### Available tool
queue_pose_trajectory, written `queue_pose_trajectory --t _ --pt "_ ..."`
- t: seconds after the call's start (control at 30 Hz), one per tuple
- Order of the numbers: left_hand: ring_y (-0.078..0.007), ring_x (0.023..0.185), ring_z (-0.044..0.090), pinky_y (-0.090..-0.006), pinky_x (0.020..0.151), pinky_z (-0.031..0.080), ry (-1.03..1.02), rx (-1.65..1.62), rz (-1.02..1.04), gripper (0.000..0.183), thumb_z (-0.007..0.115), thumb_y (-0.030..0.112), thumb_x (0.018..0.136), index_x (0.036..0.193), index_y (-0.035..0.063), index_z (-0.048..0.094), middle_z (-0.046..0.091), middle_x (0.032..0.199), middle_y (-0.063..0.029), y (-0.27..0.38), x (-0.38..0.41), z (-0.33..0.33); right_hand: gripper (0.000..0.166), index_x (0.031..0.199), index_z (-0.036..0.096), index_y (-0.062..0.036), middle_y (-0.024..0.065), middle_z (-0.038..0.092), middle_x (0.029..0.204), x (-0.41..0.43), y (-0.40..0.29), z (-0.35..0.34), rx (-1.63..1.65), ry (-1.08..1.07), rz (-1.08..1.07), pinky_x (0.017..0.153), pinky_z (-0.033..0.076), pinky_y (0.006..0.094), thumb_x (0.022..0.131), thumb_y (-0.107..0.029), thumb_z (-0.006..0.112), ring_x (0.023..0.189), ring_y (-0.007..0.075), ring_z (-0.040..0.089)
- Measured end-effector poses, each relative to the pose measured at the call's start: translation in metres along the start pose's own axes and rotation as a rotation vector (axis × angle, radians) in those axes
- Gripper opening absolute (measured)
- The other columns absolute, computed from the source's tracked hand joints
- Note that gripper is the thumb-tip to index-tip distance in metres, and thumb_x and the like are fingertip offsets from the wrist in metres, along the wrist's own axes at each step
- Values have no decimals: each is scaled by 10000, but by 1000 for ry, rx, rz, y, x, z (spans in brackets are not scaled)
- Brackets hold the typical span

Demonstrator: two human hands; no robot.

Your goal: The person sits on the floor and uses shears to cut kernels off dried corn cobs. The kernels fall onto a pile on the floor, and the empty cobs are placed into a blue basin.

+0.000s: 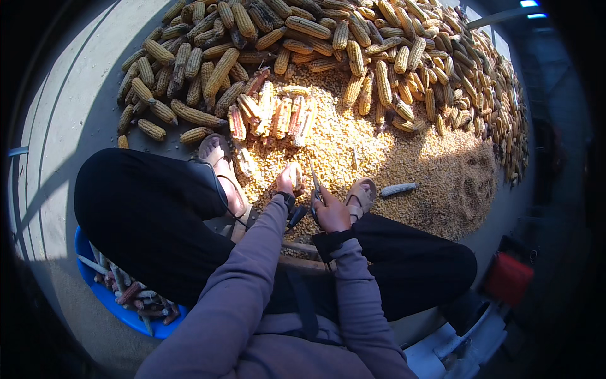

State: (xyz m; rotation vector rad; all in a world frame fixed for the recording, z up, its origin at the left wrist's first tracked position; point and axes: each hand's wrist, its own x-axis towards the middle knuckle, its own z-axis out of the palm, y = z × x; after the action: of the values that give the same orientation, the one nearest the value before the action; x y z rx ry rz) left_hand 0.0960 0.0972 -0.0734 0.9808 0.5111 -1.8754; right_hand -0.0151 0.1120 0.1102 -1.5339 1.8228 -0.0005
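My left hand (284, 180) is closed around a pale ear of corn (296, 175), held upright over the loose kernels. Close by on the right, my right hand (333, 214) grips a pointed metal tool (314, 178) that looks like scissors, its tip pointing away from me. The tip is a little apart from the ear. Beyond my left hand lie several partly stripped ears (282, 117), with bare rows between their kernels. Loose yellow kernels (331, 137) spread under and around both hands.
Whole dried ears (307, 28) form a large heap at the far side. A bare cob (398, 189) lies on the kernels beside my right foot (360, 195). At the lower left stands a blue basin (102, 298) of bare cobs (128, 293). A red object (509, 279) is at right.
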Motion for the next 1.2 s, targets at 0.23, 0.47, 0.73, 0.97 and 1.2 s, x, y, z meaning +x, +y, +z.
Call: queue_pose_trajectory --t 0.23,0.47,0.73,0.97,1.2 --pt "-169 467 535 -275 393 458 -19 120 -15 326 416 410 879 879 105 531 546 625 -57 8 -28 30 438 1190 524 -139 190 624 801 -39 -4 -31 -106 -10 16 650 460 442 784 -304 537 759 360 599" --pt "-154 405 490 -244 334 420 93 165 126 385 364 402 899 817 68 537 541 581 -59 1 -7 5 436 1182 528 -167 158 625 730 -69 7 -17 -144 -19 -44 615 461 453 767 -296 564 705 347 603" --pt "-198 470 532 -295 414 455 84 161 221 438 303 401 923 830 41 534 582 622 -106 -7 7 -11 446 1190 518 -142 179 624 735 -69 9 -9 -156 -61 -78 643 457 459 773 -296 547 719 362 599" --pt "-218 469 530 -310 443 454 85 203 224 445 252 370 935 862 22 521 585 622 -139 -10 19 -20 437 1183 519 -135 204 614 734 -70 4 -9 -178 -66 -145 644 451 470 778 -296 541 710 371 595" --pt "-195 459 508 -290 438 441 158 199 172 425 245 343 927 837 32 521 572 615 -117 -8 14 -15 434 1182 521 -137 193 606 690 -72 3 -6 -176 -70 -110 614 453 462 780 -297 547 687 368 594"
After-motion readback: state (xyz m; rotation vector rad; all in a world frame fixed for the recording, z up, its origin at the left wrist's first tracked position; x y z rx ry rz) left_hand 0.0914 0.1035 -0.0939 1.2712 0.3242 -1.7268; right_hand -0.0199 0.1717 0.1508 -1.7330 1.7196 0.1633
